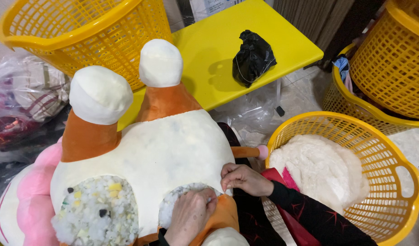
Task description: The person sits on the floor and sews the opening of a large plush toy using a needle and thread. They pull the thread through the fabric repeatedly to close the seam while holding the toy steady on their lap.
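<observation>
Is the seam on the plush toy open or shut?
Open. Two holes in the plush toy expose foam filling; both hands work at the smaller hole.

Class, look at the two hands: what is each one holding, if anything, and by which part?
Both hold the plush toy: right hand pinches the cream fabric edge of its lower opening; left hand presses on the stuffing there.
</observation>
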